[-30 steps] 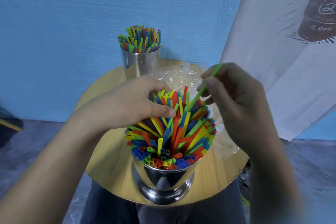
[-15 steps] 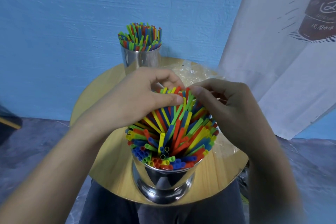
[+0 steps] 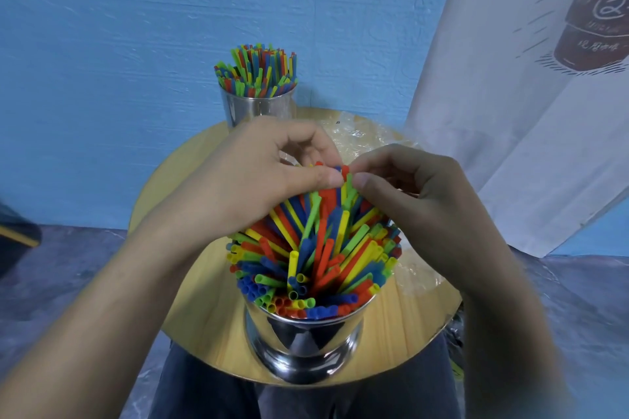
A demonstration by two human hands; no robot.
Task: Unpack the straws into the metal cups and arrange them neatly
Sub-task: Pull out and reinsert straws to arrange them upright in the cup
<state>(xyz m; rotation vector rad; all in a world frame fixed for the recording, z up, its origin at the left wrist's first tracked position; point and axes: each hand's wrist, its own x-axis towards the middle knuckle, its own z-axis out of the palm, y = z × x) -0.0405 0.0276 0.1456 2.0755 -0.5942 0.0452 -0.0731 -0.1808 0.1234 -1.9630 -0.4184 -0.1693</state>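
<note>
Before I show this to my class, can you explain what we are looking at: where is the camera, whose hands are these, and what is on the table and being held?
There is no machine here. A person wears one wide-angle camera on the head, looking forward and down, so the single picture shows their own arms. The left hand and right hand meet over the near metal cup, which stands at the front edge of a round wooden table. Both hands pinch the tips of the coloured straws that fan out untidily from it. At the back, a second metal cup holds a tidier bunch. Crumpled clear plastic wrap lies on the table behind the hands. A blue wall is behind.
</note>
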